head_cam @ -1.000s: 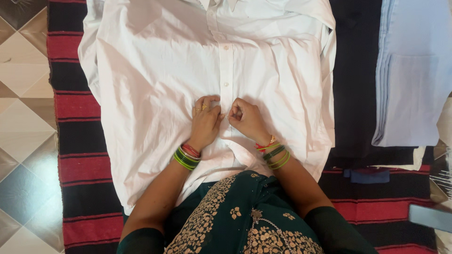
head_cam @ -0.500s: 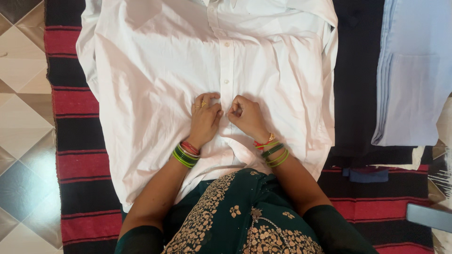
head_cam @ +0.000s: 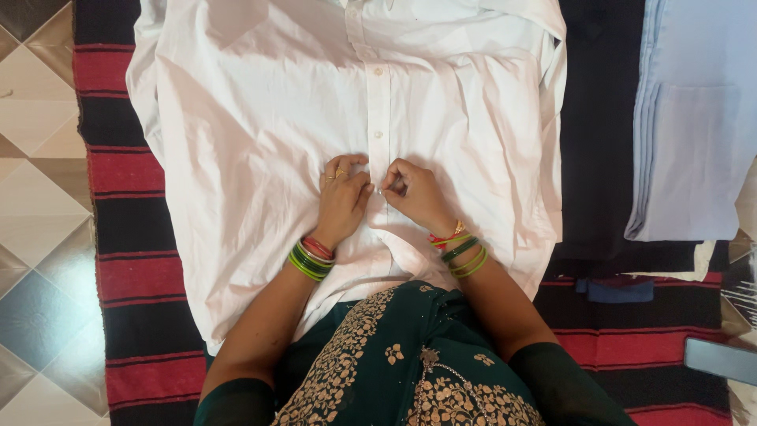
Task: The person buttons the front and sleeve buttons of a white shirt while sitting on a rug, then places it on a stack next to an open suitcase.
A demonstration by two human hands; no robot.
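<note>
Your 2 hands meet at the button strip of a white shirt (head_cam: 252,142) spread face up on a red-and-black striped rug (head_cam: 130,276). The left hand (head_cam: 341,201) lies curled, fingertips pinching the cloth just left of the strip; the right hand (head_cam: 414,197) is closed into a loose fist, thumb and forefinger nipping the edge at what looks like a small button (head_cam: 380,190), too small to tell for sure. Both hands touch the shirt and nearly touch each other.

The shirt looks light, thin and limp: it wrinkles around your knuckles and will bunch or slide if tugged. The doubled strip down the front is likely the firmest place to grip, close to the button, with fingertips only. 2 buttons above, one at (head_cam: 377,134), appear fastened.

To the right lie a dark garment (head_cam: 595,142) and a folded pale blue cloth (head_cam: 694,134). A phone (head_cam: 721,360) sits at the rug's lower right edge, beside tiled floor (head_cam: 39,197).
</note>
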